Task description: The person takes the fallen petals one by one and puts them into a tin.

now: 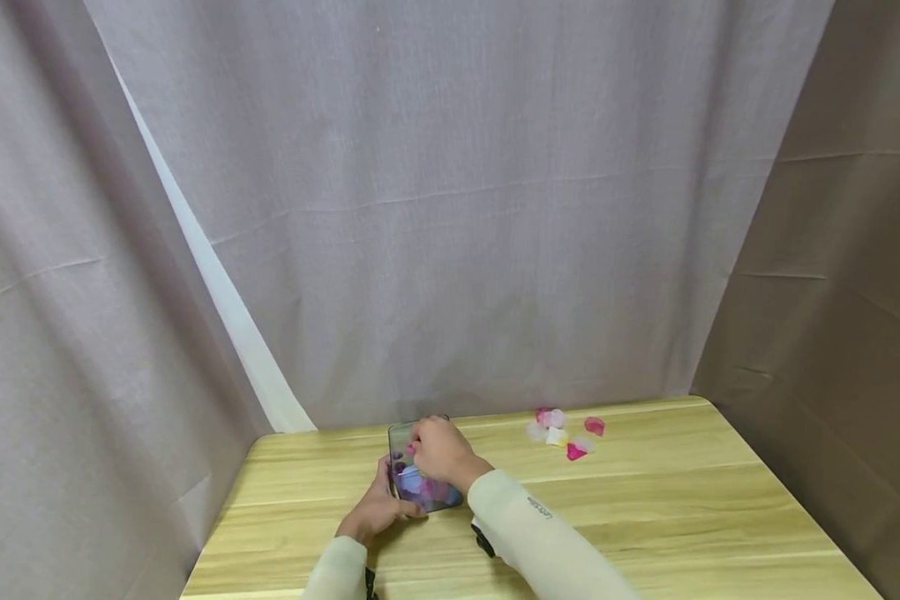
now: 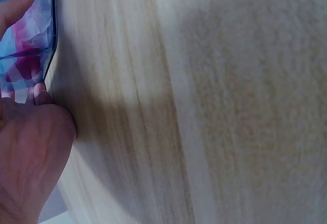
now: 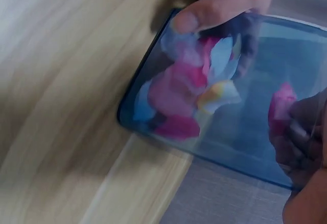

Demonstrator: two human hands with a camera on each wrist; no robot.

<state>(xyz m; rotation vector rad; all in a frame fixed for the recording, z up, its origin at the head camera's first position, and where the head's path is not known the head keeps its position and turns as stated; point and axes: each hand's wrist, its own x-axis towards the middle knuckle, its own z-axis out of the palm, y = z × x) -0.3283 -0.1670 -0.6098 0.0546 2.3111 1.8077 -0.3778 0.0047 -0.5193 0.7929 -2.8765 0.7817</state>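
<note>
Head view: a clear, blue-tinted container (image 1: 402, 437) is held on the surface (image 1: 645, 504), near its back edge and left of centre. It is gripped low down by the left hand (image 1: 378, 503), the hand being closed around its lower end; in the right wrist view the thumb (image 3: 186, 22) is seen pressed on the near face, with fingers showing through from behind. Whether the container is tilted cannot be told.

A pink petal (image 3: 282, 104) is pinched by the right hand (image 1: 442, 452), fingertips together, at the open end; the fingertips are seen through the tinted wall. At the lower end petals (image 3: 176, 93) in pink and magenta are piled, along with a pale blue petal (image 3: 221, 55) and a white-and-yellow petal (image 3: 218, 97).

To the right of the container, well apart from it, loose petals (image 1: 557, 437) are scattered near the back edge; a dark pink petal (image 1: 594, 426) is set a little off from the rest. Both arms are covered by pale sleeves (image 1: 551, 533). The surface is backed by a grey curtain (image 1: 450, 208), and a white strip (image 1: 228, 312) is seen through a gap at left.
</note>
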